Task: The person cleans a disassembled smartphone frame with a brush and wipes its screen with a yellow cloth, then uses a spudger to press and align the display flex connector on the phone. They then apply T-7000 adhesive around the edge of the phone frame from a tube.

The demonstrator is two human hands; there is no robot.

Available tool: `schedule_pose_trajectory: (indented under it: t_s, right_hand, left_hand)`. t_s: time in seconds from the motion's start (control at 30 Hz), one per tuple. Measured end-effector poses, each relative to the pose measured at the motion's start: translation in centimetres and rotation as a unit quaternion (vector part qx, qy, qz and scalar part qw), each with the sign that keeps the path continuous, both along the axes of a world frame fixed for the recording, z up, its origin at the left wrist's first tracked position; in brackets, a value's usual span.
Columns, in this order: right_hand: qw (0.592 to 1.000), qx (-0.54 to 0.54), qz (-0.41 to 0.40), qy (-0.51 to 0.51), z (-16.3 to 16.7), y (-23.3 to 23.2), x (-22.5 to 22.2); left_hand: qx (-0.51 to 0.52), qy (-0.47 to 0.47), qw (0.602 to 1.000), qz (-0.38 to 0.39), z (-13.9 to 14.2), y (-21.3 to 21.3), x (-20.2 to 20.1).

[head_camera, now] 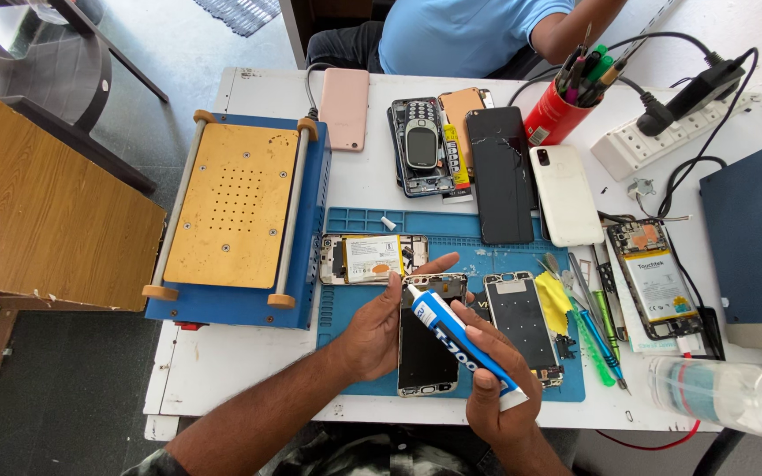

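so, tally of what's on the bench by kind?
Phones and phone parts, from opened phone to pink phone: 10
Glue tube, in right hand; left hand steadies dark phone: 1
Heating plate machine: 1
Red pen cup: 1
Power strip: 1
Plastic bottle: 1
Total: 15

Blue-and-white glue tube (460,346) with white nozzle, tilted, tip pointing up-left over the top edge of the phone frame (428,348). Phone frame: dark panel, silver rim, lying flat and upright on the blue mat (350,353) at the desk's near edge, partly covered by the tube.
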State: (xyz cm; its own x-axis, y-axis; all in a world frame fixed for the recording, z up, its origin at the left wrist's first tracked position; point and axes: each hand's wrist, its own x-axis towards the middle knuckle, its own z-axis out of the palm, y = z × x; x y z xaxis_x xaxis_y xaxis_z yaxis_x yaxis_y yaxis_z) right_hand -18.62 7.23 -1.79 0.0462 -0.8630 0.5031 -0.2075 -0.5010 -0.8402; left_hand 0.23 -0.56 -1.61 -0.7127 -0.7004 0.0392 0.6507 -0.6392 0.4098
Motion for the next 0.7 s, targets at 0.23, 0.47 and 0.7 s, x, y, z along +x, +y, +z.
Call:
schedule_pose_trajectory:
  t_s: [0.23, 0.47, 0.7]
  right_hand:
    - [1.0, -0.017, 0.003, -0.002, -0.18, 0.38, 0.17]
    - [0.999, -0.027, 0.005, 0.017, -0.45, 0.35, 0.39]
    - [0.999, -0.016, 0.008, 0.031, -0.49, 0.77, 0.36]
  left_hand:
    - [-0.013, -0.022, 1.0, -0.003, 0.03, 0.1, -0.22]
    - [-0.014, -0.018, 1.0, -0.006, -0.08, 0.04, -0.23]
    - [-0.018, -0.024, 1.0, -0.005, -0.15, -0.06, -0.18]
